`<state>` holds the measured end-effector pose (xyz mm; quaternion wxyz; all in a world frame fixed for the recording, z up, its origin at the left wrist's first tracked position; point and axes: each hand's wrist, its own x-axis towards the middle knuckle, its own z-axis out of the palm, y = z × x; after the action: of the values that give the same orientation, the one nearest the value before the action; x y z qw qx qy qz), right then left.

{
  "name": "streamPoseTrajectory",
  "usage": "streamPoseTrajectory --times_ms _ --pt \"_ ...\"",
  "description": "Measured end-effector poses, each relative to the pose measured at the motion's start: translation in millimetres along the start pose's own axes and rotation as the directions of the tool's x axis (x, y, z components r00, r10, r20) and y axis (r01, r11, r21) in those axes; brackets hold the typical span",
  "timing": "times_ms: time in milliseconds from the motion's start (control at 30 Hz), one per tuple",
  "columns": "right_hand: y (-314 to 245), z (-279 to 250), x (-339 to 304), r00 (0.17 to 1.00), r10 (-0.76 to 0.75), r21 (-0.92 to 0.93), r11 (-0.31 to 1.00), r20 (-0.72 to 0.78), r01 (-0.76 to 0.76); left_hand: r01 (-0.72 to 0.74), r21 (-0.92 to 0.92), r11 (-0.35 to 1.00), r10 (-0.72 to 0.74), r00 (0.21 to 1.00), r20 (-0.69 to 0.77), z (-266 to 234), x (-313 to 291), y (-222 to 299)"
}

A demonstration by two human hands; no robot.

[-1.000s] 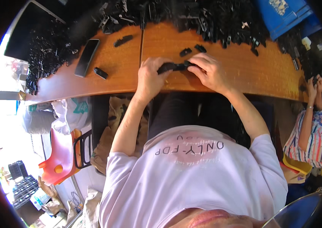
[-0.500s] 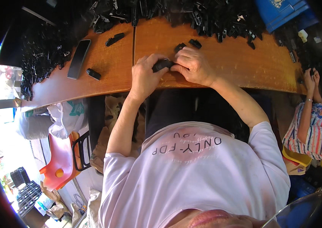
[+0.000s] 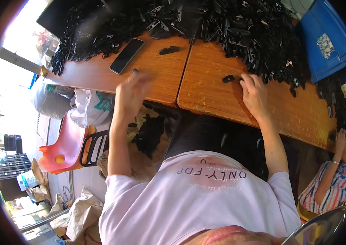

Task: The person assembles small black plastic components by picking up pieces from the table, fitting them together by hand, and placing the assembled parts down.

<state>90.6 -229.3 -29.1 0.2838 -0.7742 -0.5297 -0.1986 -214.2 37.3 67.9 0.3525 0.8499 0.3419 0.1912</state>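
Note:
My left hand (image 3: 133,92) is over the left table's front edge, smeared by motion, so its fingers cannot be read. Just beyond it shows the end of a small black plastic part (image 3: 135,71). My right hand (image 3: 255,96) rests on the right table, fingers curled down around another small black part (image 3: 241,79), mostly hidden beneath the fingertips. A similar black part (image 3: 228,79) lies to the left of those fingers. Farther back on the left table is a longer black part (image 3: 169,50), beside a dark phone (image 3: 127,56).
Heaped black parts (image 3: 246,36) line the far side of the wooden tables (image 3: 209,96). A blue bin (image 3: 330,45) stands far right. Below the front edge, a brown paper bag (image 3: 140,163) holds black pieces. Another person's hands (image 3: 341,141) are at the right.
My hands, together on a black part before, are now apart: the left has gone left, the right to the small parts. That black part is no longer between them. The view has shifted.

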Motion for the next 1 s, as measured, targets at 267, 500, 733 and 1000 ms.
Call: streamPoseTrajectory --times_ms 267,500,733,1000 --pt "-20.6 -18.3 -16.5 0.986 0.168 0.298 0.941 0.002 -0.161 -0.421 0.410 0.809 0.502 0.858 -0.108 102.1 132.6 -26.9" --pt "-23.8 -34.4 -18.5 0.959 0.279 0.155 0.947 0.046 -0.283 -0.369 0.030 0.929 0.370 0.925 -0.090 134.0 53.8 24.7" --pt "-13.7 -27.0 -24.5 0.976 0.198 0.124 0.970 0.087 -0.208 -0.495 -0.083 0.865 0.487 0.868 -0.102 146.4 41.3 28.5" --pt "-41.6 -8.8 -10.6 0.985 0.154 0.347 0.921 0.083 -0.174 -0.629 -0.116 0.769 0.637 0.737 0.225 152.4 47.8 29.9"
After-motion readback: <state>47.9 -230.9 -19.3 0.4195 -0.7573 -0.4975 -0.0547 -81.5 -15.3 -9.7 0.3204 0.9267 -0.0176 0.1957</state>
